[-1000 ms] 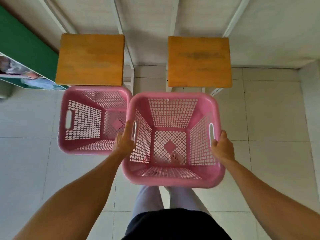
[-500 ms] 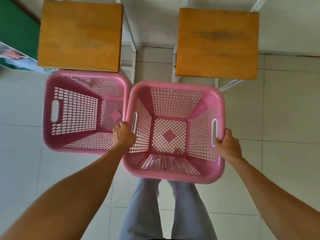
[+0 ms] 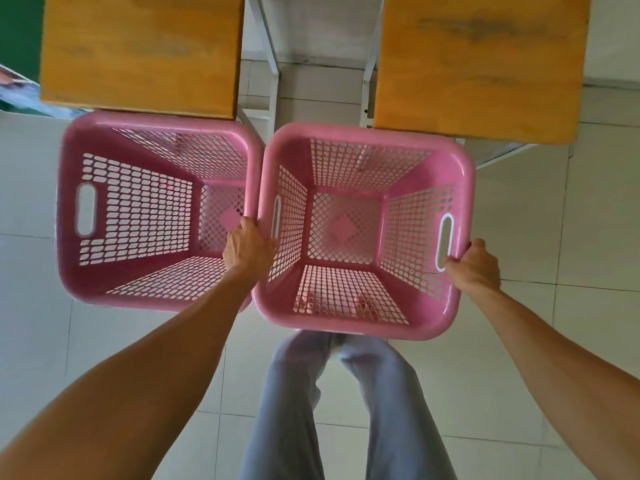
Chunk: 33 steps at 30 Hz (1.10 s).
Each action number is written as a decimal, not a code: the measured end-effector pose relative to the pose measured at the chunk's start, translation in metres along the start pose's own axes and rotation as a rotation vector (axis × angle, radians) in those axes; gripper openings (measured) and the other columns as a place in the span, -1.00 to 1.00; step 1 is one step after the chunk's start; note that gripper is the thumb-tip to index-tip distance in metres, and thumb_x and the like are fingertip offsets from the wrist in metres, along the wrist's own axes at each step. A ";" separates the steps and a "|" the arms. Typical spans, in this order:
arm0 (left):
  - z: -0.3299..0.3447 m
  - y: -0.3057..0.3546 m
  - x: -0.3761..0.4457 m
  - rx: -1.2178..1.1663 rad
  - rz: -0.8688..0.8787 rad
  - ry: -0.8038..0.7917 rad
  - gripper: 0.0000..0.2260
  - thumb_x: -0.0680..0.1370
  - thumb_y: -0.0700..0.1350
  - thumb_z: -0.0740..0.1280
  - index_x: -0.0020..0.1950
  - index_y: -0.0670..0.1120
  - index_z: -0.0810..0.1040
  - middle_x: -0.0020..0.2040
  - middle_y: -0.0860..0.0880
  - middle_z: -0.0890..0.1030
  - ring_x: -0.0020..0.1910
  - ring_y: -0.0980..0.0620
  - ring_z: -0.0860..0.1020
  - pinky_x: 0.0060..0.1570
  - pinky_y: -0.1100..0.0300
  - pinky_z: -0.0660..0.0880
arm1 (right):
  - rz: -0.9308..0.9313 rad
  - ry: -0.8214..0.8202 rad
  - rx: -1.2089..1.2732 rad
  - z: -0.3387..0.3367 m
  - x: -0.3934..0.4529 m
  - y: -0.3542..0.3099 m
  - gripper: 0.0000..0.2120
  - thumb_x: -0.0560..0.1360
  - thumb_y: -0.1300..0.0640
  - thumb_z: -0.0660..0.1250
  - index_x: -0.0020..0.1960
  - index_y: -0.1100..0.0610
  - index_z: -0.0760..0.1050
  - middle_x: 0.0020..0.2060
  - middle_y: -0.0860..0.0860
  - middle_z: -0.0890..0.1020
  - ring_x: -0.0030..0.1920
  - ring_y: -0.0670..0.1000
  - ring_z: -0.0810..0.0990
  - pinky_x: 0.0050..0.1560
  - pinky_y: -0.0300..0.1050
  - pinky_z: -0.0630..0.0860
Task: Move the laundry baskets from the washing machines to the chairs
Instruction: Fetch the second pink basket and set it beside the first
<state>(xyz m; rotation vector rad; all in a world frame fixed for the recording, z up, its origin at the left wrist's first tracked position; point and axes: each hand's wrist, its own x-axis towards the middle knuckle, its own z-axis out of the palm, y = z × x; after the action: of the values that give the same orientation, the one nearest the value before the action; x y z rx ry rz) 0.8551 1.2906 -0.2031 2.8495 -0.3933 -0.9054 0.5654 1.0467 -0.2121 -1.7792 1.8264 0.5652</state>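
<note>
I hold an empty pink laundry basket [image 3: 460,188] in the air in front of me. My left hand [image 3: 247,242] grips its left handle and my right hand [image 3: 472,268] grips its right handle. A second empty pink basket [image 3: 69,209] sits just to its left, their rims touching; it stands in front of the left wooden chair seat [image 3: 142,53]. The right wooden chair seat [image 3: 481,64] lies just beyond the held basket's far right corner.
White metal chair frames [image 3: 270,64] run between the two seats. A green board [image 3: 17,36] leans at the far left. Pale floor tiles [image 3: 571,209] spread around, and my legs in grey trousers [image 3: 311,410] show below the basket.
I have come closer to the chairs with the basket held in both hands. The seats and the left basket now appear larger and lower in view.
</note>
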 end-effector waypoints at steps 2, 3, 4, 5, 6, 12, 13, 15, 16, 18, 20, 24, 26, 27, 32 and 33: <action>0.002 0.000 -0.001 0.023 0.023 0.039 -0.66 0.45 -0.02 0.45 0.12 -0.11 0.47 -0.10 -0.10 0.62 -0.12 -0.16 0.61 -0.10 -0.07 0.58 | -0.006 0.011 0.017 0.002 0.003 -0.001 -0.70 0.55 0.16 0.37 0.21 0.23 0.38 -0.02 0.20 0.64 -0.17 0.24 0.65 -0.12 0.09 0.63; 0.003 0.001 -0.002 0.039 0.033 0.050 -0.69 0.45 -0.02 0.46 0.11 -0.11 0.50 -0.13 -0.10 0.64 -0.15 -0.15 0.62 -0.11 -0.06 0.60 | -0.005 0.015 0.026 0.004 0.005 -0.002 -0.70 0.56 0.17 0.37 0.21 0.24 0.38 -0.01 0.21 0.65 -0.19 0.23 0.64 -0.15 0.07 0.62; 0.004 0.001 -0.003 0.054 0.040 0.054 -0.71 0.46 -0.03 0.46 0.09 -0.11 0.53 -0.14 -0.11 0.65 -0.17 -0.16 0.63 -0.13 -0.06 0.61 | -0.001 0.018 0.031 0.006 0.006 -0.003 -0.70 0.56 0.18 0.36 0.22 0.24 0.38 0.00 0.22 0.65 -0.20 0.23 0.63 -0.17 0.06 0.62; 0.006 0.002 -0.004 0.065 0.046 0.055 -0.75 0.47 -0.05 0.44 0.08 -0.12 0.56 -0.15 -0.12 0.66 -0.19 -0.16 0.63 -0.15 -0.06 0.62 | 0.002 0.020 0.029 0.007 0.008 -0.003 -0.70 0.56 0.19 0.37 0.22 0.25 0.38 0.02 0.23 0.65 -0.21 0.22 0.62 -0.19 0.04 0.61; 0.008 0.003 -0.006 0.069 0.054 0.058 -0.81 0.51 -0.08 0.40 0.06 -0.13 0.57 -0.16 -0.13 0.66 -0.20 -0.17 0.64 -0.17 -0.06 0.63 | 0.003 0.025 0.022 0.008 0.009 -0.003 -0.70 0.56 0.20 0.37 0.23 0.25 0.38 0.03 0.24 0.65 -0.23 0.21 0.60 -0.22 0.01 0.58; 0.022 0.000 -0.022 -0.027 0.177 0.151 -0.84 0.57 -0.27 0.22 0.14 -0.16 0.46 -0.02 -0.14 0.65 -0.20 -0.14 0.64 -0.24 -0.04 0.63 | -0.041 0.013 -0.014 0.010 0.008 0.000 -0.71 0.59 0.18 0.34 0.25 0.24 0.38 0.04 0.24 0.64 -0.24 0.20 0.58 -0.26 -0.04 0.53; 0.024 -0.001 -0.027 -0.066 0.220 0.149 -0.73 0.55 -0.30 0.23 0.24 -0.15 0.41 0.09 -0.13 0.61 -0.12 -0.12 0.63 -0.20 -0.05 0.64 | -0.042 0.009 -0.016 0.010 0.008 0.000 -0.71 0.59 0.18 0.34 0.25 0.24 0.38 0.04 0.24 0.64 -0.26 0.19 0.57 -0.30 -0.07 0.52; 0.028 -0.004 -0.034 -0.110 0.267 0.119 -0.51 0.51 -0.34 0.25 0.42 -0.11 0.29 0.27 -0.09 0.50 0.07 -0.10 0.57 -0.11 -0.08 0.63 | -0.040 0.006 -0.023 0.011 0.007 0.000 -0.71 0.60 0.19 0.34 0.27 0.25 0.38 0.04 0.23 0.64 -0.31 0.15 0.54 -0.40 -0.15 0.44; 0.030 -0.004 -0.037 -0.103 0.257 0.102 -0.45 0.51 -0.33 0.25 0.48 -0.09 0.23 0.35 -0.09 0.45 0.18 -0.12 0.54 -0.04 -0.11 0.62 | -0.041 0.003 -0.030 0.012 0.006 0.001 -0.71 0.60 0.19 0.33 0.27 0.25 0.38 0.04 0.23 0.64 -0.31 0.15 0.54 -0.41 -0.16 0.42; 0.034 -0.003 -0.043 -0.039 0.210 0.073 -0.38 0.52 -0.28 0.26 0.54 -0.08 0.13 0.49 -0.09 0.33 0.41 -0.13 0.37 0.19 -0.16 0.51 | -0.040 -0.003 -0.043 0.014 0.004 0.004 -0.70 0.60 0.18 0.33 0.28 0.26 0.39 0.04 0.24 0.64 -0.28 0.18 0.55 -0.35 -0.11 0.46; 0.036 -0.001 -0.046 0.011 0.222 0.073 -0.33 0.50 -0.26 0.27 0.57 -0.10 0.07 0.54 -0.09 0.23 0.52 -0.09 0.20 0.38 -0.14 0.35 | -0.030 -0.003 -0.047 0.016 0.002 0.007 -0.70 0.60 0.17 0.34 0.27 0.27 0.40 0.04 0.25 0.64 -0.26 0.19 0.56 -0.27 -0.03 0.53; 0.038 0.007 -0.051 0.047 0.268 0.070 -0.29 0.48 -0.24 0.28 0.58 -0.13 0.03 0.57 -0.09 0.15 0.55 -0.06 0.11 0.49 -0.05 0.16 | -0.060 -0.006 -0.016 0.016 0.004 0.013 -0.73 0.58 0.16 0.37 0.23 0.23 0.43 0.00 0.21 0.65 -0.26 0.16 0.57 -0.24 -0.08 0.51; 0.040 0.009 -0.052 0.056 0.257 0.064 -0.29 0.49 -0.21 0.29 0.58 -0.14 0.04 0.58 -0.08 0.13 0.55 -0.06 0.09 0.49 -0.05 0.16 | -0.109 -0.017 0.004 0.013 0.009 0.011 -0.75 0.57 0.16 0.37 0.21 0.17 0.43 -0.04 0.15 0.65 -0.26 0.16 0.60 -0.24 -0.09 0.53; 0.042 0.009 -0.053 0.064 0.253 0.063 -0.29 0.49 -0.20 0.29 0.58 -0.14 0.03 0.58 -0.08 0.12 0.56 -0.06 0.08 0.49 -0.05 0.15 | -0.122 -0.020 0.009 0.010 0.012 0.009 -0.76 0.57 0.16 0.37 0.20 0.15 0.43 -0.06 0.12 0.65 -0.25 0.16 0.61 -0.22 -0.07 0.56; 0.047 0.002 -0.057 0.110 0.251 0.057 -0.28 0.48 -0.17 0.30 0.57 -0.14 0.03 0.58 -0.09 0.12 0.56 -0.08 0.07 0.50 -0.05 0.12 | -0.132 -0.033 0.023 0.004 0.022 0.005 -0.74 0.54 0.20 0.37 0.21 0.11 0.45 -0.03 0.09 0.63 -0.20 0.15 0.58 -0.13 -0.04 0.57; 0.047 0.000 -0.056 0.119 0.243 0.059 -0.28 0.49 -0.16 0.30 0.57 -0.14 0.03 0.58 -0.10 0.11 0.56 -0.09 0.06 0.50 -0.06 0.11 | -0.137 -0.038 0.028 0.004 0.022 0.007 -0.74 0.54 0.19 0.37 0.21 0.11 0.44 -0.03 0.08 0.63 -0.19 0.16 0.59 -0.10 -0.01 0.60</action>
<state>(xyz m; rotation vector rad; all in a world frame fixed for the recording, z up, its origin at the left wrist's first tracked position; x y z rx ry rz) 0.7833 1.3044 -0.2104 2.8407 -0.7899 -0.7745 0.5589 1.0326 -0.2298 -1.8455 1.6643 0.5141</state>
